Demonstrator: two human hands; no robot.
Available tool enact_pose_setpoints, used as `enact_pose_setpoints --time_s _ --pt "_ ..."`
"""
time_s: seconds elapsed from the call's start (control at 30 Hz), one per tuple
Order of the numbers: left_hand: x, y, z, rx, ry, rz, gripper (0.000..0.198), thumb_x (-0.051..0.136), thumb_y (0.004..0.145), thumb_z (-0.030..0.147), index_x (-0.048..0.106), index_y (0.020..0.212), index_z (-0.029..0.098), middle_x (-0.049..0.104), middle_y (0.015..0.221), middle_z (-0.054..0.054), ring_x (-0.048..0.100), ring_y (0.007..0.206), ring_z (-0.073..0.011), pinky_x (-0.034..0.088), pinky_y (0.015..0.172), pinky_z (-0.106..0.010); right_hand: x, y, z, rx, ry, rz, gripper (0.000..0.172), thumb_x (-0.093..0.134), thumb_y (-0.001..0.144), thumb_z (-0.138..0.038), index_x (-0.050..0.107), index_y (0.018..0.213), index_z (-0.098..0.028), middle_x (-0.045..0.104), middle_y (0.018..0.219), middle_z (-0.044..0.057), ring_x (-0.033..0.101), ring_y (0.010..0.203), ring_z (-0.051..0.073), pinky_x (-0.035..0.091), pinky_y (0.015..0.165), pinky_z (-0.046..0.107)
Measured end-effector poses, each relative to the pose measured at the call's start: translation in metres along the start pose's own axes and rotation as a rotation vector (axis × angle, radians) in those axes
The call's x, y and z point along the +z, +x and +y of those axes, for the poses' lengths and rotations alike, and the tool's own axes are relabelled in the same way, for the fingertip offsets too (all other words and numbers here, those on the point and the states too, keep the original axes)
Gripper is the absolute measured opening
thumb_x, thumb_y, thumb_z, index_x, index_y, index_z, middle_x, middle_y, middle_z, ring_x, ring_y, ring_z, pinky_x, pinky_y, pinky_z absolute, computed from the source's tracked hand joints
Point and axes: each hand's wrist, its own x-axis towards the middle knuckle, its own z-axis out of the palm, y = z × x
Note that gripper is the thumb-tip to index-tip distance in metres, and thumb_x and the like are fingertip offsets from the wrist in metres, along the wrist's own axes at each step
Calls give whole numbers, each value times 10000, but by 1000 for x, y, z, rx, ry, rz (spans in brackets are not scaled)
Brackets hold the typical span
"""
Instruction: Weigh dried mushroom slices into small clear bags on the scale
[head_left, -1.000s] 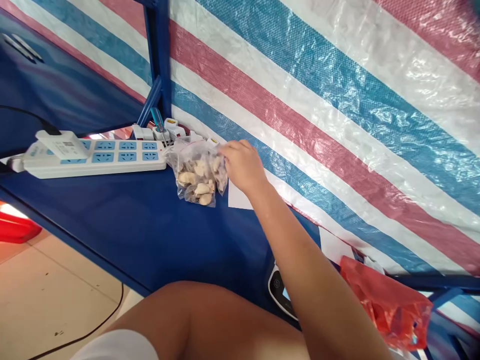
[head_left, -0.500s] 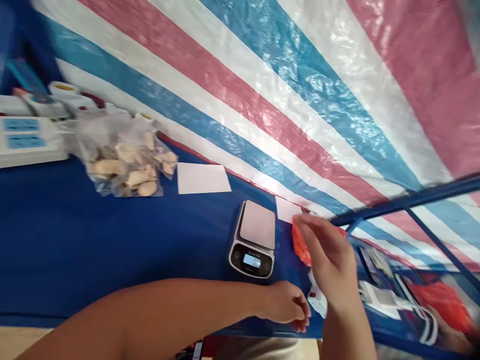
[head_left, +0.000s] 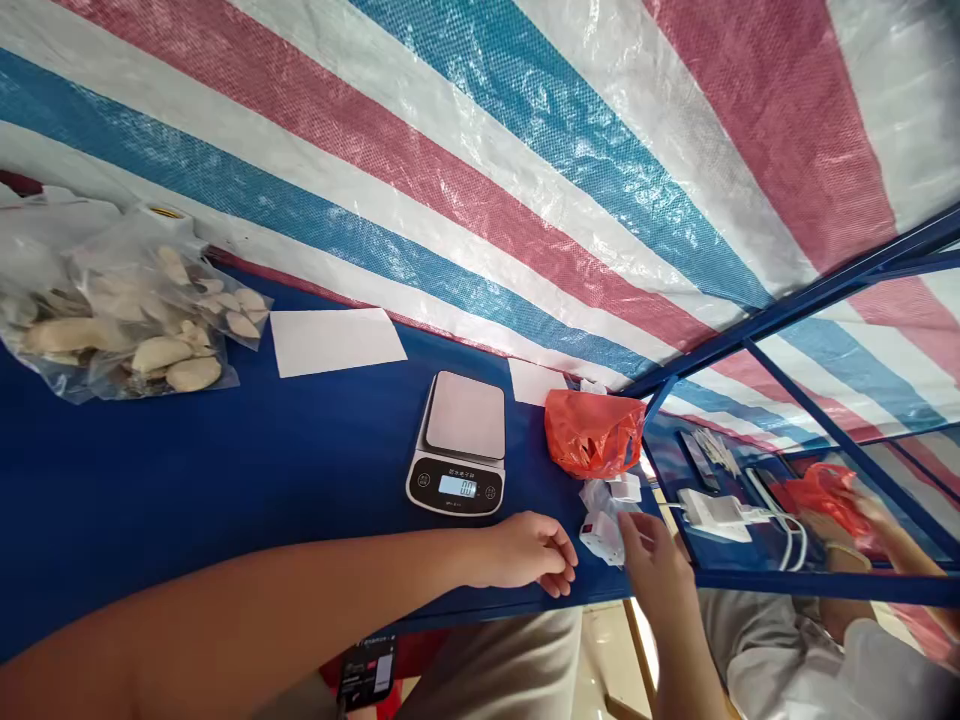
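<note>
Presently, the left hand (head_left: 529, 550) rests on the blue table (head_left: 225, 480) near its front edge, fingers loosely curled and holding nothing. At its 3 o'clock, just beside it, the right hand (head_left: 652, 560) reaches to a small white plug adapter (head_left: 602, 532) with a red mark, fingertips touching it; whether they actually pinch it cannot be told. A second white adapter (head_left: 624, 487) lies just beyond, at 12 o'clock from the first, on a scrap of crumpled clear wrap. At 12 o'clock from the hands sits a crinkled orange plastic bag (head_left: 592, 432), glossy and slumped. At 11 o'clock from the left hand stands a compact digital scale (head_left: 459, 440), with a flat, square, pale platform, dark front panel and lit display; nothing lies on it. Two flat white paper slips lie along the back edge: a larger slip (head_left: 336, 340) at 10 o'clock from the scale, and a smaller slip (head_left: 534, 382) between scale and orange bag. At the far 9 o'clock, clear plastic bags (head_left: 127, 320) hold pale, rounded, irregular pieces. Behind everything hangs a woven tarpaulin (head_left: 525, 150), shiny, striped red, white and blue. At 3 o'clock, past a blue metal frame (head_left: 810, 295), another person's hands hold a red bag (head_left: 821, 495) at a neighbouring table. Nothing stands between the hands and the adapters.
</note>
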Motion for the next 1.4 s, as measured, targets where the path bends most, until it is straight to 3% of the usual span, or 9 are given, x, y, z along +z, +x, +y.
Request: enact_pose_setpoints --time_s 0.13,0.27,0.43,0.57,0.83,1.03,1.17,1.27,1.4 --pt "1 0 1 -5 -20 13 133 652 697 105 604 808 162 643 770 -7 653 737 -149 526 965 -458 41 -9 -10 -237 -141 127 754 530 867 -797 629 1241 -150 706 1154 219 687 1040 397 532 887 509" --pt "0 4 -3 -9 -29 -24 129 655 703 110 604 795 183 644 765 -6 640 716 -149 534 935 -424 74 -28 -12 -369 -212 349 753 396 986 -754 615 1277 -95 676 1022 217 664 988 399 521 859 525" --pt "-3 8 -6 -18 -23 -22 107 662 724 127 605 791 187 646 776 -11 647 721 -146 543 915 -394 87 -29 -31 -476 -169 477 691 366 1042 -671 608 1300 -77 647 1133 250 633 1068 398 498 924 566" --pt "-4 8 -6 -31 -18 -22 107 671 738 156 597 809 187 629 767 -4 648 723 -150 556 909 -399 86 -34 -46 -464 -20 517 654 532 975 -706 596 1246 -114 640 1159 242 623 1127 383 518 932 521" --pt "-3 8 -9 -13 -33 -72 108 667 710 154 614 796 193 664 743 -47 653 695 -178 567 868 -437 80 -52 -29 -534 20 332 551 556 1001 -586 563 1329 -144 596 1429 256 610 1293 405 543 951 504" --pt "-4 11 -14 3 9 -107 147 673 669 150 625 796 206 663 739 -6 649 722 -158 547 860 -387 70 -61 -10 -482 -6 161 567 571 916 -425 557 1414 -156 715 1220 186 723 1042 355 585 785 438" --pt "-5 10 -10 -30 70 -174 125 672 670 184 648 792 199 663 735 -5 649 766 -157 529 869 -359 78 -33 -30 -404 218 112 794 705 853 -536 418 1507 -188 721 1184 168 735 846 274 595 683 386" --pt "-5 10 -8 -45 85 -228 149 664 647 198 675 796 187 676 760 -14 648 796 -151 514 862 -322 93 -5 -61 -365 488 27 939 792 777 -559 335 1524 -219 656 1321 202 751 965 270 638 738 391" --pt "-6 10 -7 -33 76 -265 114 650 658 239 665 760 191 678 764 -27 656 807 -174 512 841 -336 105 3 -83 -280 624 58 780 794 751 -574 498 1357 -180 668 1298 219 745 1078 313 642 867 452"
